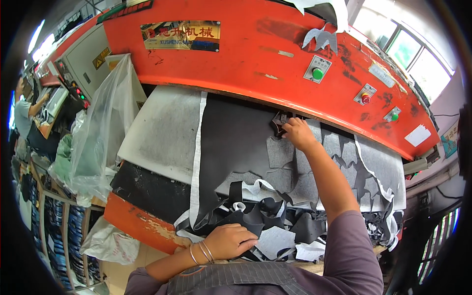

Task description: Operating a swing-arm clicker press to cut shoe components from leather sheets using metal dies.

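Cutter (279, 123) on black sheet (236, 142), under the red press (255, 54).

Right hand (298, 133) reaches forward and pinches the small dark cutter at the back of the sheet, fingers closed on it just under the press's front edge. Left hand (231, 241) lies near the body, fingers curled loosely on a heap of black and white scraps (275, 221) at the worktop's (142, 221) near edge. Grey sheet (167, 130) lies left of the black one; a cut-out grey sheet (354, 162) lies right. A clear plastic bag (105, 128) hangs at left.
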Demonstrator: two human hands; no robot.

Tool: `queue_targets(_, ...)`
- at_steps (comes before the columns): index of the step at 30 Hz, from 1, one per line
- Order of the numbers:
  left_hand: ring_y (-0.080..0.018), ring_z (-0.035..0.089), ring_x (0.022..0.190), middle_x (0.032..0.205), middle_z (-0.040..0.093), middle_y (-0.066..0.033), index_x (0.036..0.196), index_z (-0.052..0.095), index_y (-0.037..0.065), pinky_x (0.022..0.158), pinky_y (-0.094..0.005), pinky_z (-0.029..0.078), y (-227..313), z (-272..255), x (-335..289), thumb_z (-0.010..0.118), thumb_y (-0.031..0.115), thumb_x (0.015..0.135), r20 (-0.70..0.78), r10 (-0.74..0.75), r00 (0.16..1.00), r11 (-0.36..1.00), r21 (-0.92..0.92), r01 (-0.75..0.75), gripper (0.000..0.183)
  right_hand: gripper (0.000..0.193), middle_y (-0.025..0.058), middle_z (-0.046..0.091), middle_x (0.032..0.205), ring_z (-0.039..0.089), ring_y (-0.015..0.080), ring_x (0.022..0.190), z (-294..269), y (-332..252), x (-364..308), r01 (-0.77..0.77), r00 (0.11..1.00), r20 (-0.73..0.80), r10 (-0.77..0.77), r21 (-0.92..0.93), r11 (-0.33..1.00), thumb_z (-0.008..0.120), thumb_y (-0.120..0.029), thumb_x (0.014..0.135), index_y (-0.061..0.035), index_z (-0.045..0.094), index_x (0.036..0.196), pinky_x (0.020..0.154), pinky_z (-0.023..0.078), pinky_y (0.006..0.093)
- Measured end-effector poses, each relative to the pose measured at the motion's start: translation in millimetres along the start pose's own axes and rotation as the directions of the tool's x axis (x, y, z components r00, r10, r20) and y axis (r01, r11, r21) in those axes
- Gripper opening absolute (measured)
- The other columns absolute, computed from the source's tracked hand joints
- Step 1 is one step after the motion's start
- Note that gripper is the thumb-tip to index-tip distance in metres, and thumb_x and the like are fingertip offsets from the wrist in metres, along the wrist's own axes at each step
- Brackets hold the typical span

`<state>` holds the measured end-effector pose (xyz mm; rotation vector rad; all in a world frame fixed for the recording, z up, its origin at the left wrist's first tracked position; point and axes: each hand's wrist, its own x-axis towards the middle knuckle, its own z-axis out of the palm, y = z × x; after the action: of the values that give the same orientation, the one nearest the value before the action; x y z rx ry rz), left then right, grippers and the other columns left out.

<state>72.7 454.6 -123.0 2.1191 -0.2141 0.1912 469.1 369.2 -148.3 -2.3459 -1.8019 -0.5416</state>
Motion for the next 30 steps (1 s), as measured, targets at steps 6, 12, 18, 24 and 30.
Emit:
queue_targets(6,-0.0228,0.063,0.076,0.079,0.067,-0.0054,0.090,0.071,0.008,0.069,-0.0327,0.051,6,10,-12,0.069,0.022,0.084,-0.094,0.025,0.995,0.999,-0.042,-0.029,0.016,0.016,0.0106,0.058,0.087,0.056,0.0296,0.087,-28,-8,-30,0.081,0.992,0.082,-0.096,0.171,0.982,0.070,-0.019,0.075,-0.0069,0.061,0.081,0.075,0.045,0.0420)
queue_targets(12,-0.0339,0.046,0.125,0.136,0.044,-0.0221,0.139,0.040,0.002,0.105,-0.0397,0.036,10,-6,10,0.072,0.037,0.082,-0.397,0.043,0.917,0.999,0.010,-0.042,0.074,0.030,0.0147,0.056,0.090,0.055,0.0343,0.084,-130,-139,-88,-0.154,0.925,-0.211,0.315,0.549,0.821,0.073,-0.014,0.075,-0.0012,0.061,0.099,0.077,0.044,0.0384)
queue_targets(18,-0.0344,0.038,0.132,0.144,0.033,-0.0255,0.147,0.014,-0.003,0.110,-0.0397,0.028,31,29,45,0.066,0.055,0.082,-0.328,-0.001,0.945,0.757,-0.618,-0.214,0.102,0.029,0.0102,0.067,0.102,0.056,0.0279,0.094,-162,-222,-110,0.106,0.960,-0.240,0.142,0.786,0.609,0.074,-0.012,0.076,-0.0031,0.067,0.102,0.084,0.042,0.0354)
queue_targets(24,-0.0273,0.038,0.134,0.143,0.038,-0.0224,0.145,0.025,-0.004,0.111,-0.0390,0.029,40,34,37,0.031,0.062,0.095,-0.298,-0.148,0.943,0.449,-0.870,-0.204,0.083,0.027,0.0078,0.064,0.090,0.053,0.0245,0.084,-169,-234,-104,0.174,0.932,-0.355,0.078,0.623,0.763,0.074,-0.013,0.069,-0.0030,0.066,0.092,0.076,0.035,0.0382)
queue_targets(30,-0.0194,0.064,0.099,0.108,0.066,-0.0129,0.119,0.057,-0.007,0.090,-0.0295,0.049,11,1,11,0.034,0.032,0.104,-0.086,-0.673,0.735,0.198,-0.978,0.066,0.048,0.021,0.0146,0.061,0.083,0.048,0.0280,0.067,-180,-225,-89,0.171,0.863,-0.493,0.115,0.498,0.850,0.068,-0.013,0.065,-0.0021,0.057,0.079,0.069,0.034,0.0418)
